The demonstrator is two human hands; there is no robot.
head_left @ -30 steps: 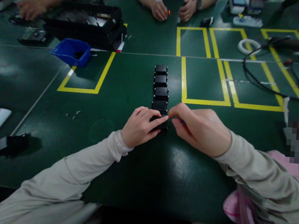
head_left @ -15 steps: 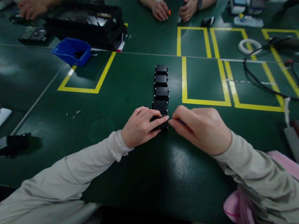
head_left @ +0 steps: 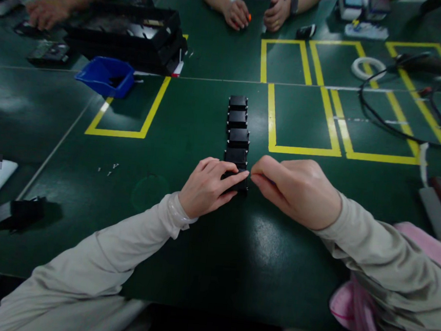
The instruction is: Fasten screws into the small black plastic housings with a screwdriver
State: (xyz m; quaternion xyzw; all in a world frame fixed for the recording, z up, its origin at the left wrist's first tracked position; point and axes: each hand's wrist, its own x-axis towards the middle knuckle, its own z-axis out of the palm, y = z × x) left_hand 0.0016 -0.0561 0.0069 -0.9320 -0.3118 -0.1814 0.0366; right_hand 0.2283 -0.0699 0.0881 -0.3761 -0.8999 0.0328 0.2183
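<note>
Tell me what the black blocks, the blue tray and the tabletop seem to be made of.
Black blocks: likely moulded plastic, satin, judging by their even colour and soft sheen; coated metal remains possible.
Blue tray: probably plastic, smooth and slightly glossy, as its uniform colour suggests.
Tabletop: perhaps a green rubber or vinyl covering, semi-gloss, since it shows blurred light reflections and seams.

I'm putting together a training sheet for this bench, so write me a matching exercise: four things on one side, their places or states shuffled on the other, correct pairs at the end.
Things:
1. left hand
2. blue tray
3. white ring
4. right hand

Places or states:
A. upper right of the picture
B. pinched, just right of the nearest black block
C. upper left, on the near side of a long black case
D. laid over that same block

Pairs: 1-D, 2-C, 3-A, 4-B
</note>
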